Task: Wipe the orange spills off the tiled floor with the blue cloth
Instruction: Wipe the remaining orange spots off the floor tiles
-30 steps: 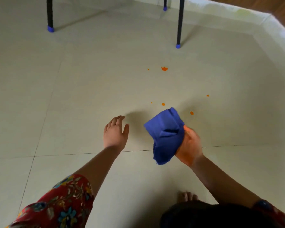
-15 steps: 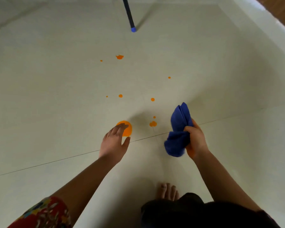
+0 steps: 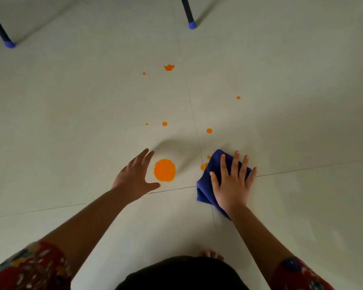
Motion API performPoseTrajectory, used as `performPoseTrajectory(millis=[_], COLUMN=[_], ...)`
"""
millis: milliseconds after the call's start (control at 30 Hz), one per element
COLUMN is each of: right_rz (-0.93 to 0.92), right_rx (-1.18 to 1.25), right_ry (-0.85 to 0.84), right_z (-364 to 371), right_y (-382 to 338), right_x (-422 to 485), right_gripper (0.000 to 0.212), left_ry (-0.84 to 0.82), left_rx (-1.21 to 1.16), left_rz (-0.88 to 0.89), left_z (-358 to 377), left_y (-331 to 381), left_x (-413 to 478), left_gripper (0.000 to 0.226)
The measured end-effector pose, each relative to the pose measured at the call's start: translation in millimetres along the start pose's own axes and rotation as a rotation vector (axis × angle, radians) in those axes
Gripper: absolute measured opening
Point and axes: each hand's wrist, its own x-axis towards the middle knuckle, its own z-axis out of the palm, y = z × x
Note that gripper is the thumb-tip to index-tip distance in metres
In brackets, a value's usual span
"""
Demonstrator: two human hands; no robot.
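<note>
My right hand [image 3: 232, 185] lies flat with fingers spread on the cloth [image 3: 208, 181], pressing it to the floor [image 3: 71, 122] where the tile lines cross, its left edge touching a small orange spot [image 3: 203, 166]. My left hand [image 3: 135, 178] is open and empty, palm down, just left of the big spill [image 3: 165, 170]; smaller drops [image 3: 169, 67] dot the tiles farther out, toward two table legs [image 3: 188, 13]

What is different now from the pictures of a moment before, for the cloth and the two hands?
The right hand brought the blue cloth down from the air and now presses it flat on the floor, fingers spread. The left hand stayed open beside the big orange spill. The spills are not yet wiped.
</note>
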Motion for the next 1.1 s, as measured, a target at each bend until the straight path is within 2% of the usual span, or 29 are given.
performPoseTrajectory(millis=[100,267,367,433,500,567,667,767,833,900,1000,1100], right_rz=[-0.035,0.122,-0.020,-0.173,-0.239,-0.139,0.058,-0.129,-0.176,-0.123,-0.026,0.075], right_rx=[-0.004,0.149,0.111,0.082,0.078,0.102,0.085,-0.049,-0.071,-0.084,-0.126,-0.060], right_ry=[0.010,-0.065,-0.021,-0.057,-0.102,-0.097,-0.107,-0.155,-0.260,-0.325,-0.447,-0.420], right_z=[4.6,9.4,4.0,4.1,6.3,3.1,-6.1,-4.0,-3.0,-11.0,-26.9,-31.9], right_y=[-6.1,-25.9,-35.8,-29.1,-1.9,22.6,5.4,-37.6,-39.7,-23.3,-14.1,-33.1], right_x=[-19.8,22.0,45.3,19.3,-17.0,-22.1,23.3,25.4,-2.7,-18.6,5.4,36.0], right_gripper=[0.066,0.080,0.066,0.066,0.067,0.065,0.061,0.064,0.067,0.070,0.062,0.061], left_ry=[-0.018,-0.158,-0.201,-0.210,-0.207,-0.191,-0.181,-0.173,-0.157,-0.148,-0.175,-0.170], left_rx=[0.108,0.357,0.388,0.374,0.332,0.295,0.250,0.274,0.306,0.315,0.334,0.338], left_rz=[0.051,0.203,0.266,0.300,0.306,0.289,0.240,0.229,0.242,0.254,0.268,0.271], left_z=[-8.8,-30.2,-48.0,-59.6,-65.0,-61.5,-46.8,-32.9,-28.4,-23.9,-21.3,-27.9], left_y=[-13.3,-25.9,-31.0,-35.1,-41.0,-48.9,-61.6,-65.1,-63.7,-64.2,-71.8,-76.6], left_x=[2.0,-6.2,-15.5,-19.5,-20.7,-15.4,2.9,23.4,32.1,34.9,31.2,33.5], left_gripper=[0.099,0.099,0.097,0.096,0.096,0.098,0.103,0.110,0.112,0.112,0.109,0.107])
